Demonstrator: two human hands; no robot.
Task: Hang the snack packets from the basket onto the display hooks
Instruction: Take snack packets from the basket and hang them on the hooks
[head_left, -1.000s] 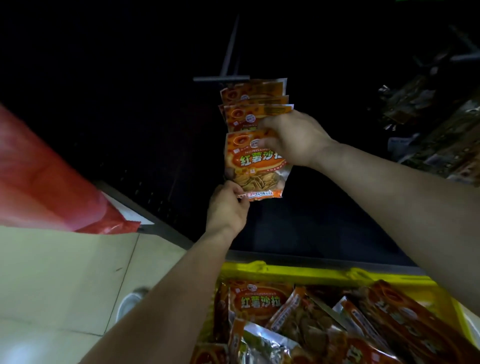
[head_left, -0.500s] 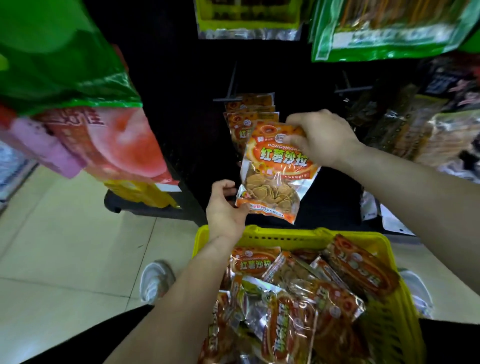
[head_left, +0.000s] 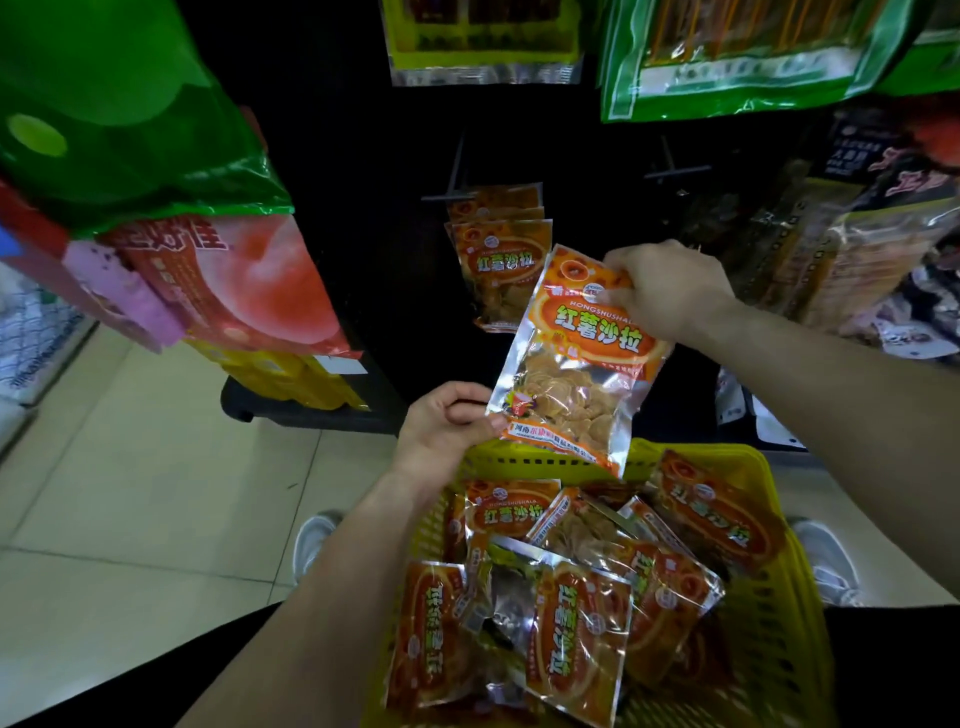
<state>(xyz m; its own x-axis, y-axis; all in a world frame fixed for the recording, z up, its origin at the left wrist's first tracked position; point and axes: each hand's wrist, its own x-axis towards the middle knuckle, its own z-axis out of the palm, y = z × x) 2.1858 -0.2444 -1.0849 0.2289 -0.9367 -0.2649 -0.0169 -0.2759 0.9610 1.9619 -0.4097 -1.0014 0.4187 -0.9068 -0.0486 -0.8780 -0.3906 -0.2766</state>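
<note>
Fingers (head_left: 470, 413) of left hand (head_left: 441, 431) curled, thumb and forefinger pinching the bottom-left corner of an orange snack packet (head_left: 576, 364). Packet is held in the air, tilted with its top leaning right, chips showing through the clear window. It sits above the far rim of the yellow basket (head_left: 524, 460), in front of the dark display rack. Right hand (head_left: 670, 291) grips the packet's top-right edge, fingers wrapped over it, knuckles up.

Rest, left to right:
- **Far left:** big green bag (head_left: 104, 104) hanging, red-and-pink bag (head_left: 234, 280) under it, yellow packs (head_left: 291, 376) lower on a dark base.
- **Near left:** tiled floor (head_left: 130, 493), and a pale shoe (head_left: 311, 540) beside the basket.
- **Centre far:** display hook (head_left: 451, 196) carrying hung packets (head_left: 501, 260) of the same orange kind, stacked one behind another. They are just left of and behind the held one; cannot tell if touching.
- **Centre near:** basket holds a loose pile of packets (head_left: 576, 639), overlapping, some upright, some sideways.
- **Top centre:** yellow-green pack (head_left: 483, 47).
- **Right of it:** second hook (head_left: 675, 170), with a green pack (head_left: 753, 57) overhead.
- **Far right:** dark mixed packs (head_left: 831, 244), labels unreadable.
- **Near right:** second shoe (head_left: 826, 561) next to the basket.
</note>
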